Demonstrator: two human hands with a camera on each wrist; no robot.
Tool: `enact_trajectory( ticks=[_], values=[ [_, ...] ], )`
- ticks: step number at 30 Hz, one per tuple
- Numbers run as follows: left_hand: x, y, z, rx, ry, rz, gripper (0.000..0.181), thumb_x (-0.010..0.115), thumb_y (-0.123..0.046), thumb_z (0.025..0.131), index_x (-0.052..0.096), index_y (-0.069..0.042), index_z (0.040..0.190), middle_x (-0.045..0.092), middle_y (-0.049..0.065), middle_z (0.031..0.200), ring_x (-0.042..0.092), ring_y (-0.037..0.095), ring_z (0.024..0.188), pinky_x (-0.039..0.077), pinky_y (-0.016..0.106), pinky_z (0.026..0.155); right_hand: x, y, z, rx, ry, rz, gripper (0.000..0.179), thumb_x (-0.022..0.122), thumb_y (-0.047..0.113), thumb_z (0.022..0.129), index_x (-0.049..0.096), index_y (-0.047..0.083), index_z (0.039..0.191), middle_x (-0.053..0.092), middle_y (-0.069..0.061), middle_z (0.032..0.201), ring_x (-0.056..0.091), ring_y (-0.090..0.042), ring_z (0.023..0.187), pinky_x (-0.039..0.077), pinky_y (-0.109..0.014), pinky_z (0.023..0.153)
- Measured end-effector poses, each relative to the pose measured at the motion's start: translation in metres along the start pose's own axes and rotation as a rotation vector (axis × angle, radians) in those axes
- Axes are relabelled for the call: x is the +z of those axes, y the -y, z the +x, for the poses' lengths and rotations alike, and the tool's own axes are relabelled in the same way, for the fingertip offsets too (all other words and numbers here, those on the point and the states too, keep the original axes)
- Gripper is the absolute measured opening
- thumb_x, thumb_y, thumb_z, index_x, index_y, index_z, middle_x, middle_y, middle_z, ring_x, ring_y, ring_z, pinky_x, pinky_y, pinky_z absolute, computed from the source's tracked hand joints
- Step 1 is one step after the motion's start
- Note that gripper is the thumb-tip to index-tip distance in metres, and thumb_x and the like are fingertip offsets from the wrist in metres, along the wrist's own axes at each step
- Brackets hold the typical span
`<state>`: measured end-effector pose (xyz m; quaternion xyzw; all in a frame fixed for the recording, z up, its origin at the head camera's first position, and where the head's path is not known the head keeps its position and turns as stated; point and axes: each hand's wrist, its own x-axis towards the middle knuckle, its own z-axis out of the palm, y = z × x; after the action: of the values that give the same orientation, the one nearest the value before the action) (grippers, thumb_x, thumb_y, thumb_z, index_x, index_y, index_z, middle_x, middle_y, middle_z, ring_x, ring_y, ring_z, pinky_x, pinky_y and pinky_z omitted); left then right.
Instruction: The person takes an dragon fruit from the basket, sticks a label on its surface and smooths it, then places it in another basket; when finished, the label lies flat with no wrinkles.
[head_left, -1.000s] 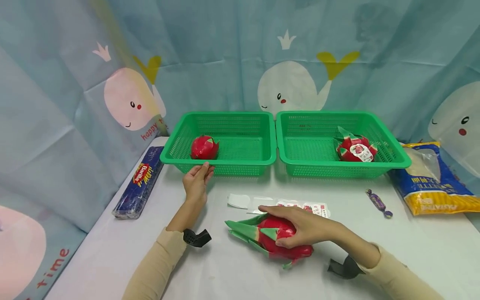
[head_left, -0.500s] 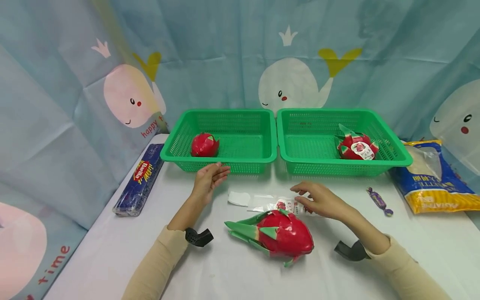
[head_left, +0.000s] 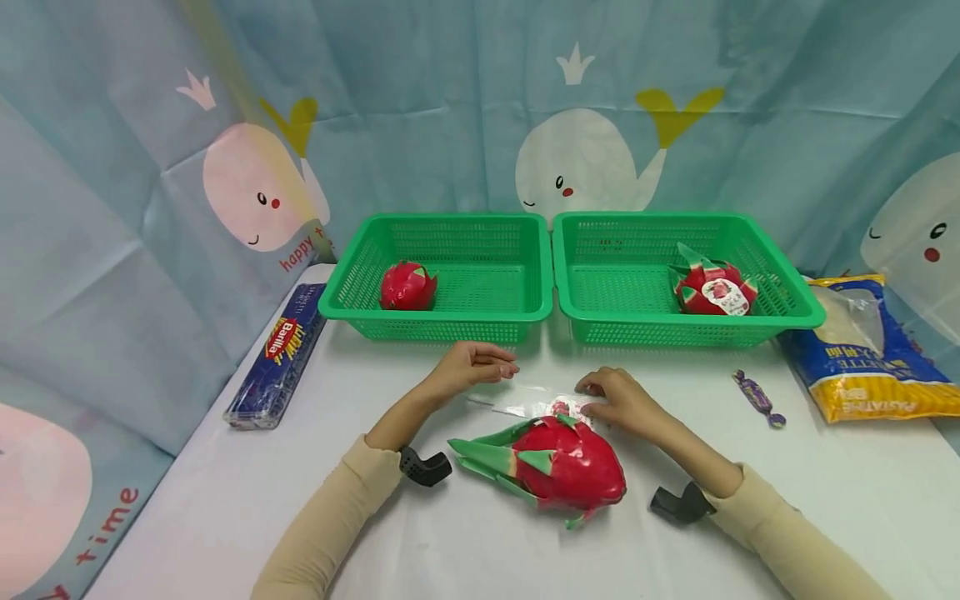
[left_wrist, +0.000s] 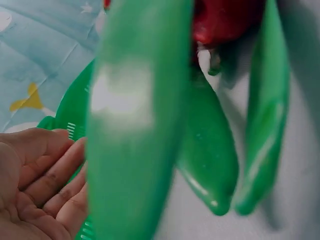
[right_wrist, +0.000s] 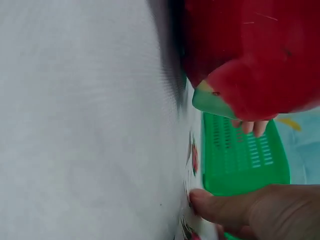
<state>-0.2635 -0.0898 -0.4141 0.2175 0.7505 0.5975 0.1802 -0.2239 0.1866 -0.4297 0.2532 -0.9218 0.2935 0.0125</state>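
My left hand (head_left: 480, 368) is over the left end of a clear sticker strip (head_left: 532, 402), fingers loosely bent, palm empty. At the strip's other end my right hand (head_left: 622, 404) has its fingers curled down. Its thumb (right_wrist: 212, 205) lies against the printed face in the right wrist view. Closer to me lies a large red dragon fruit (head_left: 573, 467) with green leaves pointing left, partly covering the strip. In the left wrist view its blurred leaves (left_wrist: 135, 120) fill the middle, beside my open left palm.
Two green baskets stand side by side behind: the left basket (head_left: 487, 315) holds a plain dragon fruit (head_left: 407, 286), the right basket (head_left: 675, 319) a labelled dragon fruit (head_left: 701, 300). A spaghetti pack (head_left: 281, 358) lies left; a wrapped candy (head_left: 757, 398) and pasta bag (head_left: 862, 367) lie right.
My right hand has left the dragon fruit and gone to the strip's right end. My left hand has moved from the left basket's rim, rightward and nearer, to the strip's left end.
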Motion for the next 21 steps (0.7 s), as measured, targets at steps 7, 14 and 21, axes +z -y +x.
enact_trajectory(
  ticks=[7,14,21],
  values=[
    [0.01,-0.01,0.003,0.157,-0.065,0.301,0.025,0.066,-0.017,0.085,0.068,-0.004,0.107,0.067,0.009,0.109,0.059,0.02,0.111,0.047,0.03,0.096,-0.016,0.008,0.013,0.055,0.097,0.151,0.005,0.065,0.009,0.084,0.067,0.005,0.086,0.064,-0.004,0.08,0.052,-0.009,0.067,0.043,-0.021,0.06],
    [0.015,-0.029,0.004,0.167,-0.117,0.316,0.022,0.07,-0.018,0.081,0.071,-0.005,0.098,0.071,0.008,0.097,0.067,0.012,0.089,0.054,0.024,0.076,-0.041,0.028,0.024,0.01,0.106,0.234,0.012,0.065,0.011,0.085,0.068,0.001,0.09,0.068,-0.006,0.079,0.051,-0.006,0.066,0.044,-0.02,0.059],
    [0.013,-0.04,-0.001,0.186,-0.066,0.225,0.015,0.07,-0.009,0.081,0.072,0.001,0.091,0.071,0.015,0.09,0.066,0.005,0.074,0.053,0.02,0.067,-0.051,0.038,0.023,-0.061,0.094,0.331,0.017,0.067,0.007,0.083,0.066,0.0,0.098,0.067,-0.008,0.084,0.058,-0.006,0.071,0.049,-0.019,0.062]
  ],
)
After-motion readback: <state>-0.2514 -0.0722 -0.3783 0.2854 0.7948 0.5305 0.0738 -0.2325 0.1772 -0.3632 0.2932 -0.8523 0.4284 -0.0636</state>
